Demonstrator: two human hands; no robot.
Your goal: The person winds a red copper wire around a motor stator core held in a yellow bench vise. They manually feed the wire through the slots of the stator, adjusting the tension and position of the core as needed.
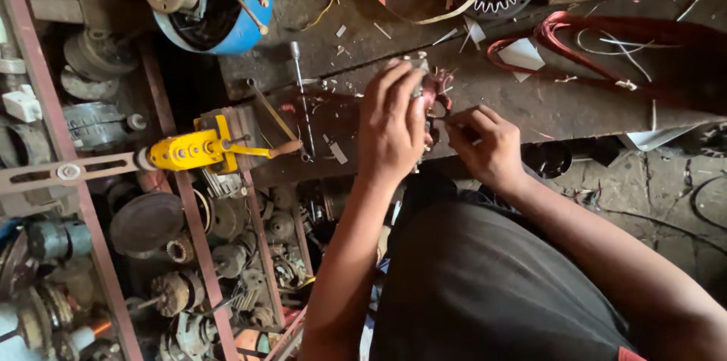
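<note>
My left hand (391,122) is wrapped tight round a small motor core (429,88) w/ reddish copper windings, held over the near edge of the dark workbench (530,96). Right hand (485,145) pinches at the winding, prob. a wire end, too small to tell. Left: a yellow winding tool (198,150). Far right: red wire coils (606,35). Far left: blue motor housing (219,9).
</note>
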